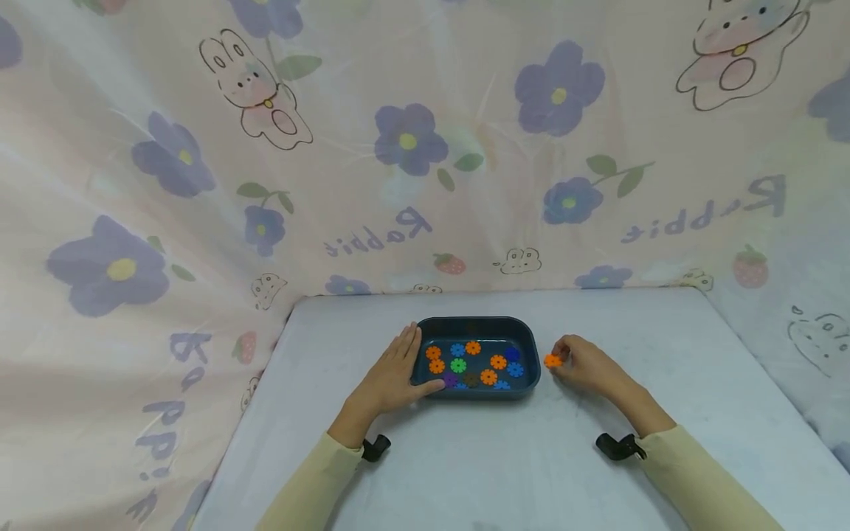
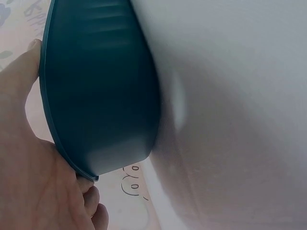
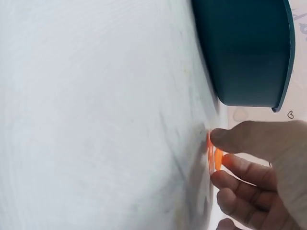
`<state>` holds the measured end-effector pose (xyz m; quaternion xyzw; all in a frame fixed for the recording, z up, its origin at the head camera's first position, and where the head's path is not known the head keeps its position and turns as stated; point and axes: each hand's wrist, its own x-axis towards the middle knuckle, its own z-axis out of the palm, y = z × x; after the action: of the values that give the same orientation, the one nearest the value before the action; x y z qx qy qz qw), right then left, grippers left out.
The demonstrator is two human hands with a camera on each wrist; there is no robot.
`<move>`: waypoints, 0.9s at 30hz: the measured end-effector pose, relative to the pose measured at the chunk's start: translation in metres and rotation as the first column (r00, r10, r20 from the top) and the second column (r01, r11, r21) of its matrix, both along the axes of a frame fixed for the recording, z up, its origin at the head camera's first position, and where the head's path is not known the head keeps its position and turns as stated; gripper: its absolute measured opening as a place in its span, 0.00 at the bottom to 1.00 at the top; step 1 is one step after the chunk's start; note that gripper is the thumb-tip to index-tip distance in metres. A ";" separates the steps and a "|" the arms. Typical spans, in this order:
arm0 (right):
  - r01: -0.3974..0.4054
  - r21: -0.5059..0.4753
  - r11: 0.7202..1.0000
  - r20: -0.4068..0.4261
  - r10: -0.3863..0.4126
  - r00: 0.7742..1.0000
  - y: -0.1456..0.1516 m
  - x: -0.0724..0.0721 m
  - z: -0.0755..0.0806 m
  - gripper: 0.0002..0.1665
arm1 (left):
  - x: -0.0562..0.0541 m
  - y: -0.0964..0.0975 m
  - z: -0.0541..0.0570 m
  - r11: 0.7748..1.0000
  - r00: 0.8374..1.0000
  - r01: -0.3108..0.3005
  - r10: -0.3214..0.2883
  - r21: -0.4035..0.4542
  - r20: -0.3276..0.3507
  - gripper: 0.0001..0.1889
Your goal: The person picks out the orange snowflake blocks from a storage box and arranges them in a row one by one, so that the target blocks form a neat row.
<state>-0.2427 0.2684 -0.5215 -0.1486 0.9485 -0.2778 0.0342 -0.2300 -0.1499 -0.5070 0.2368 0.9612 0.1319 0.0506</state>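
As my straight-fingered left hand (image 1: 389,381) touches the tray (image 1: 491,394), my right grip (image 1: 586,367) pinches an orange piece (image 1: 553,361) just beyond its right end.

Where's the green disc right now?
Head view: the green disc lies inside the dark tray, left of centre, with a blue disc just behind and a purple disc in front.

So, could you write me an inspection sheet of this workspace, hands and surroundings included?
Surface: white table.
Job's things: dark teal tray on the table, with small notched discs of several colours inside.
Clutter: nothing seen.
Hands: left hand rests against the tray's left end; right hand pinches at least one orange disc beyond the right end.
Cables: nothing seen.
Surroundings: fabric backdrop printed with flowers, rabbits and strawberries.
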 end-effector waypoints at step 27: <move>-0.009 -0.129 0.992 -0.164 -0.013 0.986 -0.036 -0.001 0.039 0.24 | 0.000 0.002 0.001 1.000 1.000 0.000 0.000 -0.006 0.002 0.63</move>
<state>-0.2440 0.2321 -0.4828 -0.1720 0.9283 -0.3252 -0.0541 -0.2297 -0.1477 -0.5058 0.2367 0.9615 0.1292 0.0524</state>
